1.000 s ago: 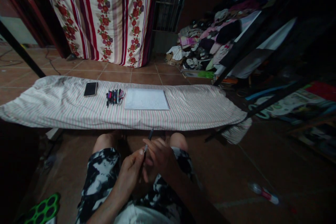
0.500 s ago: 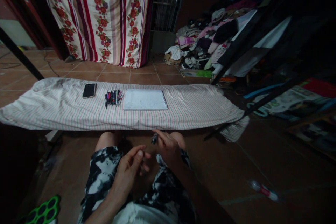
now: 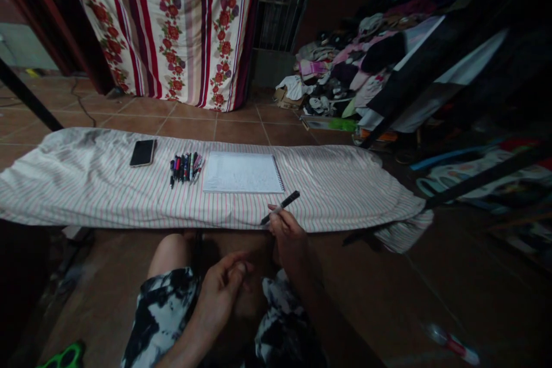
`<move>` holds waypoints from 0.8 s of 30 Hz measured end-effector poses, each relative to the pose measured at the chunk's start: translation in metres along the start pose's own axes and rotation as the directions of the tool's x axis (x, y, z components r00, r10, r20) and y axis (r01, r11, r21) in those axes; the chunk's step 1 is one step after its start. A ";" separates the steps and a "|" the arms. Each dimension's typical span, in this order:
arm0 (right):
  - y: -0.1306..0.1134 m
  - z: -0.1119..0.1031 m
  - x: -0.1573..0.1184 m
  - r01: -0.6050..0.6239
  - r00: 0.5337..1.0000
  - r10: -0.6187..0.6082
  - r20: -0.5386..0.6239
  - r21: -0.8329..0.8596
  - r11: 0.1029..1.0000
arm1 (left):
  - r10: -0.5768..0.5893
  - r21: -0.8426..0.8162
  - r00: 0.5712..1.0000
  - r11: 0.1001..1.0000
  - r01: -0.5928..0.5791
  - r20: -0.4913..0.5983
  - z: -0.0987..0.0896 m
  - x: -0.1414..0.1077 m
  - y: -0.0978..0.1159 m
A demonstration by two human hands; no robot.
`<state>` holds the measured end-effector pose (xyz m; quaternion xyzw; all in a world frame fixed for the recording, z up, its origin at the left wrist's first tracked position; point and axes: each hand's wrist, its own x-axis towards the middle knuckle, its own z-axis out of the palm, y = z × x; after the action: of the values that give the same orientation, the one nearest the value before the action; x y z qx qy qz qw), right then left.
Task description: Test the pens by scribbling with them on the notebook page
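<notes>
My right hand [image 3: 290, 237] grips a black pen [image 3: 292, 198] with a pale middle part. The pen slants over the near edge of the striped cloth, close to the notebook's lower right corner. Lower and to the left, above my lap, my left hand [image 3: 222, 284] is closed, thumb against fingers; whatever may be pinched there is too small to make out. A spiral notebook [image 3: 241, 172] lies open on the cloth, faint writing on its page. Beside it on the left is a row of several pens [image 3: 185, 168], and further left a dark phone [image 3: 143, 152].
The striped cloth [image 3: 345, 184] covers a low long surface before my knees. Dark slanting poles [image 3: 487, 175] stand at both sides. Behind are a floral curtain [image 3: 185, 29] and a clothes pile [image 3: 345, 66]. A bottle-like object [image 3: 452, 345] lies on the floor at right.
My right hand has risen forward from above the knee to the cloth's edge, bringing the pen into clear view. My left hand's fingers have drawn closer together. The view has shifted slightly.
</notes>
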<state>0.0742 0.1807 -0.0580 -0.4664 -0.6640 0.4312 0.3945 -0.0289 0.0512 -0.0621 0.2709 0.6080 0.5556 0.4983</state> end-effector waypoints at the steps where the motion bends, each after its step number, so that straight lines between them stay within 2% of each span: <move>1: 0.001 0.004 0.006 -0.019 1.000 0.019 -0.008 0.035 0.999 | -0.001 0.012 1.000 1.000 0.001 0.000 -0.001 0.006 0.000; 6: 0.008 0.024 0.040 -0.001 0.998 0.009 -0.059 0.133 0.991 | 0.023 0.095 0.999 0.995 -0.021 -0.022 -0.004 0.043 -0.001; 9: 0.012 0.035 0.063 0.018 0.998 -0.006 -0.066 0.182 0.983 | 0.125 0.267 0.992 0.957 -0.115 -0.021 -0.007 0.069 0.001; 11: 0.012 0.044 0.077 0.028 0.998 -0.015 -0.058 0.232 0.972 | 0.227 0.453 0.974 0.869 -0.199 -0.008 -0.009 0.087 0.004; 14: 0.009 0.058 0.097 0.037 0.998 -0.022 -0.053 0.301 0.953 | 0.360 0.736 0.927 0.600 -0.314 0.102 -0.013 0.113 0.011; 16: 0.006 0.068 0.109 0.035 0.999 -0.021 -0.042 0.354 0.935 | 0.428 0.826 0.887 0.426 -0.369 0.175 -0.016 0.130 0.016; 18: 0.002 0.078 0.120 0.026 1.000 -0.017 -0.025 0.386 0.922 | 0.492 0.871 0.848 0.310 -0.380 0.195 -0.020 0.146 0.020; 21: -0.001 0.094 0.132 0.025 1.000 -0.025 -0.004 0.389 0.921 | 0.578 0.918 0.805 0.232 -0.322 0.136 -0.027 0.164 0.021; 24: 0.004 0.111 0.138 0.047 0.998 -0.060 0.027 0.352 0.935 | 0.668 0.936 0.742 0.222 -0.273 0.058 -0.031 0.173 0.014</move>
<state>-0.0629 0.2917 -0.0804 -0.3623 -0.5962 0.5403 0.4705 -0.1219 0.1944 -0.1048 0.5625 0.7700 0.2970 -0.0507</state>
